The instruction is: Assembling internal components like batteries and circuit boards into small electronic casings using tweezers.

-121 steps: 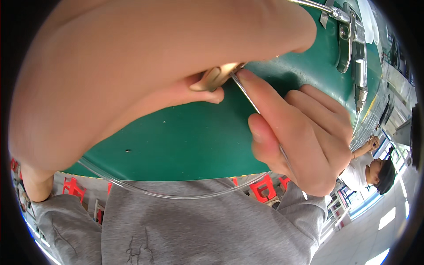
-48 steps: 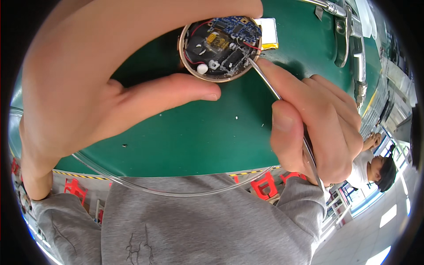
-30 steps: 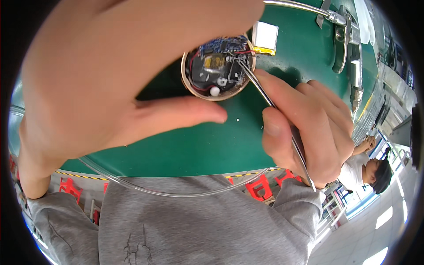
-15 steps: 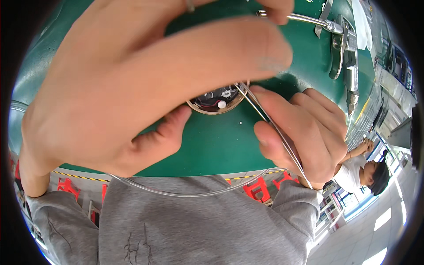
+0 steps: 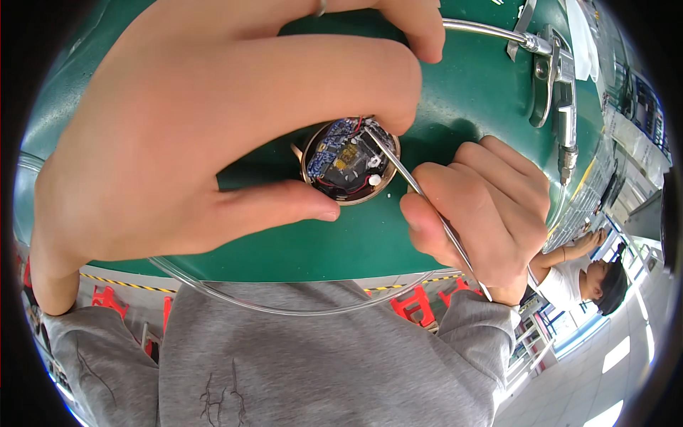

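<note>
Arching the left hand (image 5: 163,135) loosely around the round case (image 5: 364,201), impossible to tell whether pinching its rim, and clasping metal tweezers (image 5: 400,165) snugly in the right hand (image 5: 487,206), with tips inside, near a red wire (image 5: 361,125). Apparently picking over the insides, so calling next for a steady case and a light touch clear of the blue circuit board (image 5: 331,146). With the case open-side up on or just above the green table (image 5: 299,260), left of the metal air gun (image 5: 562,71).

Blue circuit board (image 5: 329,151), green tabletop (image 5: 299,260), yellow-and-black striped tape (image 5: 128,282), red stools (image 5: 413,307)
</note>
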### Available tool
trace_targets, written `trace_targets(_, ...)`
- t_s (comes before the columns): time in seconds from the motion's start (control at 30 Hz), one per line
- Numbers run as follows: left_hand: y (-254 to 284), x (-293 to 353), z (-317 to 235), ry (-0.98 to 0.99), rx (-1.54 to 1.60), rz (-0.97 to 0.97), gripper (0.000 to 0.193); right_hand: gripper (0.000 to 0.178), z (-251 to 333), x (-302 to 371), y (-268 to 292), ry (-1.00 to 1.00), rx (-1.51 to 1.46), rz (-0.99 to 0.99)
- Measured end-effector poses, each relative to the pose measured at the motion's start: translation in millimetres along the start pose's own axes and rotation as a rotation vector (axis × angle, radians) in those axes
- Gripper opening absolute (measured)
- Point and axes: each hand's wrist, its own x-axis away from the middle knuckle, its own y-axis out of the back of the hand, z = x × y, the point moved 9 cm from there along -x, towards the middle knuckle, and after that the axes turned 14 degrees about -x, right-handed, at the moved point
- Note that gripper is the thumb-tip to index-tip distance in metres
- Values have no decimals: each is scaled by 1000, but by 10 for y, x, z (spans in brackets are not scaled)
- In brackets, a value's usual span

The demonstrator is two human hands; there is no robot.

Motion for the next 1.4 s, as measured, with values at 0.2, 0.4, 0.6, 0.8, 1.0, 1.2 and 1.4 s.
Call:
trace_targets(0.2, 5, 12, 20, 5, 4, 4, 49, 27, 9, 17, -22, 17, 6, 7)
trace_targets(0.4, -2, 7, 52, 14, 11, 5, 50, 27, 25, -4, -53, 25, 21, 14)
trace_targets(0.6, -18, -40, 21, 18, 21, 5, 50, 28, 39, -9, -61, 23, 17, 18)
trace_targets(0.8, -42, -113, 1, 26, 27, 9, 50, 26, 37, -15, -78, 45, 22, 14)
trace_targets(1.0, -22, -51, 23, 26, 33, 12, 50, 26, 54, -17, -113, 68, 21, 46)
trace_targets(1.2, -12, -30, 27, 26, 35, 13, 50, 28, 41, 3, -63, 90, 18, -13)
trace_targets(1.4, -35, -86, -5, 23, 42, 8, 50, 27, 29, 20, -68, 64, -9, 28)
